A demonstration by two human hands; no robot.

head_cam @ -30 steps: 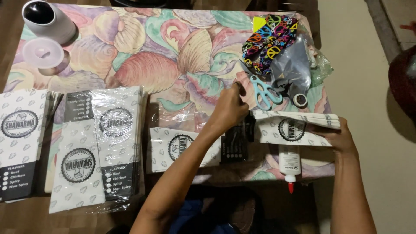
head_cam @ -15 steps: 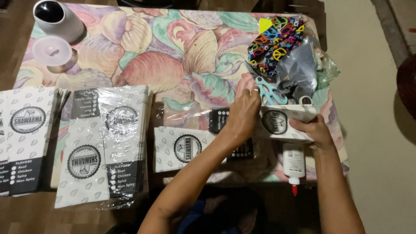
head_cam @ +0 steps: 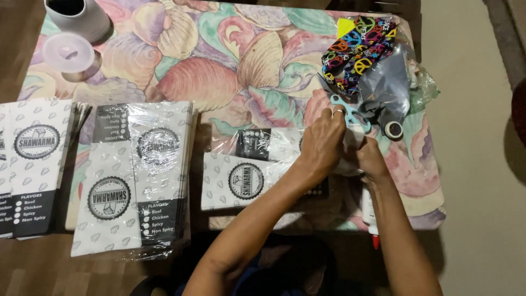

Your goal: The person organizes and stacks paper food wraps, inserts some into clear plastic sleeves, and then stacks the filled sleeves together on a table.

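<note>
Left hand (head_cam: 324, 143): palm down, fingers curled over the right end of a white printed paper sleeve (head_cam: 257, 164), pressing it to the table; ring on one finger.

Right hand (head_cam: 371, 159): just beside the left, touching it, fingers bent onto the same end of the sleeve; whether pinching the paper or only resting on it cannot be told, the left hand covering the spot.

Paper sleeve: flat, lengthwise left to right, near the front edge of the table, round dark emblem and black panel showing; a clear plastic film over part of it.

Table cover (head_cam: 219, 71): pastel shell pattern, over the whole top.

Wrapped stack of like sleeves (head_cam: 137, 175): left of the hands, in clear film, overhanging the front edge.

Second stack of sleeves (head_cam: 35, 164): at far left, unwrapped as far as visible.

Blue-handled scissors (head_cam: 342, 107): just beyond the left hand's knuckles.

Black pouch with coloured peace signs (head_cam: 359, 49): at far right corner, a dark plastic bag (head_cam: 386, 87) beside it.

Small tape roll (head_cam: 393, 130): right of the scissors.

Glue bottle with red tip (head_cam: 370, 219): beneath the right forearm, at the table's front edge.

White cup (head_cam: 79, 16) and clear round lid (head_cam: 68, 53): at far left corner.
</note>
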